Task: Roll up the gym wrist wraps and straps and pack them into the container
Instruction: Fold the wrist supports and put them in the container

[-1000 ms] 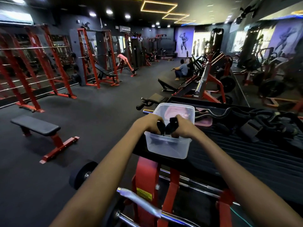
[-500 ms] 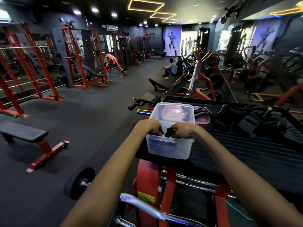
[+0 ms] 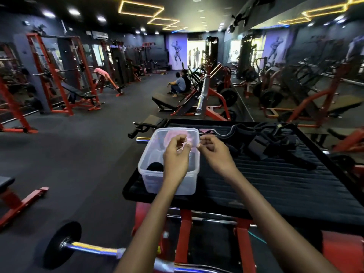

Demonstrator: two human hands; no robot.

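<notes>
A clear plastic container (image 3: 147,180) stands at the left end of a black ribbed platform (image 3: 275,186). A rolled black wrap (image 3: 155,166) lies in its near left corner, and something pink (image 3: 170,137) shows at its far end. My left hand (image 3: 176,154) hovers over the container with loosely curled fingers and holds nothing. My right hand (image 3: 213,152) hangs just right of the container's rim, also empty with fingers apart. A tangle of unrolled black wraps and straps (image 3: 262,138) lies on the platform's far right part.
The platform rests on a red machine frame (image 3: 183,229). A loaded barbell (image 3: 65,243) sits low at the front left. A bench (image 3: 11,192) stands at the left edge. Red racks line the left wall, and two people (image 3: 180,83) crouch far down the aisle.
Both hands held a rolled black wrap at the container's near rim. They have let it go inside and risen, now empty, over the container's far half.
</notes>
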